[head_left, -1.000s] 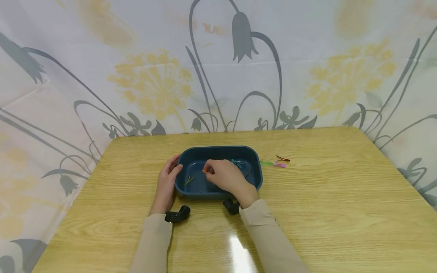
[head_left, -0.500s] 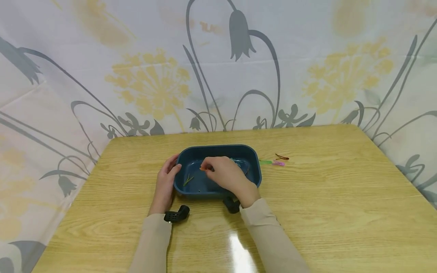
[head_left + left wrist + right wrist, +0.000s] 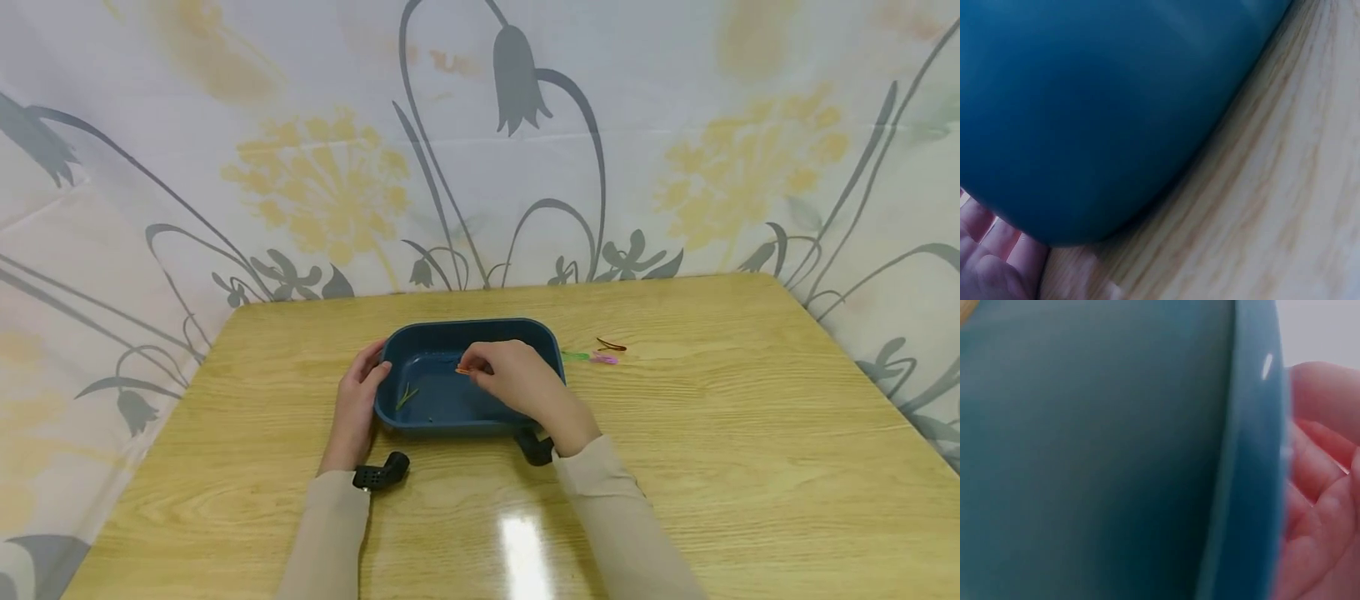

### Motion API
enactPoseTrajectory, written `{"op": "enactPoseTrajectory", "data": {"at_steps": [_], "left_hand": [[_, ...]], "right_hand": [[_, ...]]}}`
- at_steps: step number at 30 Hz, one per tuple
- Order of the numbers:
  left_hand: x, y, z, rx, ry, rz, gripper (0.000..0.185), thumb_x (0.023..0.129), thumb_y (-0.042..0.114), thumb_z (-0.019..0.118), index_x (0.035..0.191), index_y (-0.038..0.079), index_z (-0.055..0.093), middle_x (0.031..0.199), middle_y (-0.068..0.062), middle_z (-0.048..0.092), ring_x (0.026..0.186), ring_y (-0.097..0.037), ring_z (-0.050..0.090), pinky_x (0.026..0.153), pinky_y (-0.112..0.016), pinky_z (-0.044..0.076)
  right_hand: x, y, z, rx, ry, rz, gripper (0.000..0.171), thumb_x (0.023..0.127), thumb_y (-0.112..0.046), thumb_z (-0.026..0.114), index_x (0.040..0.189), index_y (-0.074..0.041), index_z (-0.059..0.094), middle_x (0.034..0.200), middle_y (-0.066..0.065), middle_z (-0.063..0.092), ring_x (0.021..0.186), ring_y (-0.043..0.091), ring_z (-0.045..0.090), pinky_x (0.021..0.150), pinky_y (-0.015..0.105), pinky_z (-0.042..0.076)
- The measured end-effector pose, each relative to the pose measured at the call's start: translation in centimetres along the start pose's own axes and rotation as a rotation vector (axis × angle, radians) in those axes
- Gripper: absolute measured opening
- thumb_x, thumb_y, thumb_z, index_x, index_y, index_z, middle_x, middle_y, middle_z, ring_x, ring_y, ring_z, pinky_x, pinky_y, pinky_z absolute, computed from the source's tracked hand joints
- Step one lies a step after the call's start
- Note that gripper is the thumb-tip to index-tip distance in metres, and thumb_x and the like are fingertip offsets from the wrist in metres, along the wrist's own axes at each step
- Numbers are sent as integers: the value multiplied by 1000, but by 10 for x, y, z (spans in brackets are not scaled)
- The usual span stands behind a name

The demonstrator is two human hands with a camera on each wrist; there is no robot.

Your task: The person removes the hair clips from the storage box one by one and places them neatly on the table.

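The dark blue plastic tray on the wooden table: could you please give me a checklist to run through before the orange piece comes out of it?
1. Right hand pinches the small orange piece over the dark blue plastic tray: ok.
2. Left hand rests against the tray's left end, steadying it: ok.
3. Tray sits flat on the wooden table: ok.
4. Thin green piece lies apart from the pinch, on the tray floor: ok.
5. Green, pink and brown pieces lie on the table right of the tray, apart from the hands: ok.
6. Firmness of the pinch: cannot tell; wrist views show only tray wall.
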State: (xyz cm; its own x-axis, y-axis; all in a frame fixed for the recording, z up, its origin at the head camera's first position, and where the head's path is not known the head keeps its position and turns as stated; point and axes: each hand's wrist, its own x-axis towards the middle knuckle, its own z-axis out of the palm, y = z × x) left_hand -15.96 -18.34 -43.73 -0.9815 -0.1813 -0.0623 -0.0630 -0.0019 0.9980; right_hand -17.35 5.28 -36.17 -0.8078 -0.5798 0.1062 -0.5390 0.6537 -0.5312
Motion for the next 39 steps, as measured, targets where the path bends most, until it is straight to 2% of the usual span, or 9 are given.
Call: {"op": "enactPoseTrajectory", "data": {"at_steps": [10,14,21,30,39], "left_hand": [[0,1,1,-25,-6,-7,41,95,26,49,135,20,44,139,2,43,124,-12,41,106,-32,30],[-1,2,1,-28,-8,-11,41,95,26,49,136,20,44,139,2,43,125,-12,40,106,-33,30],[0,0,0,-15,-6,-6,41,95,26,49,135,20,44,139,2,43,124,-12,41,106,-33,31],[0,2,1,-11,2,1,41,95,24,49,135,18,44,138,1,44,123,-11,41,105,-31,31],[2,3,0,-42,-2,-42,42,96,20,48,137,16,42,140,-1,41,126,-14,39,107,-32,29]], "right_hand": [[-4,3,-8,-33,-58,-12,11,88,-18,61,96,-19,68,87,-8,67,80,6,60,71,24,47],[-5,5,-12,-55,-54,-26,10,87,-16,62,94,-19,69,87,-9,67,80,7,60,71,24,47],[-8,11,-22,-12,-32,-15,13,88,-12,60,99,-14,68,93,-4,65,83,10,59,73,27,47],[-10,20,-34,-5,-18,67,14,90,-18,59,101,-17,67,94,-5,65,79,10,57,70,27,46],[-14,29,-42,70,16,123,13,89,-23,60,99,-18,67,94,-5,65,82,11,58,72,30,47]]}}
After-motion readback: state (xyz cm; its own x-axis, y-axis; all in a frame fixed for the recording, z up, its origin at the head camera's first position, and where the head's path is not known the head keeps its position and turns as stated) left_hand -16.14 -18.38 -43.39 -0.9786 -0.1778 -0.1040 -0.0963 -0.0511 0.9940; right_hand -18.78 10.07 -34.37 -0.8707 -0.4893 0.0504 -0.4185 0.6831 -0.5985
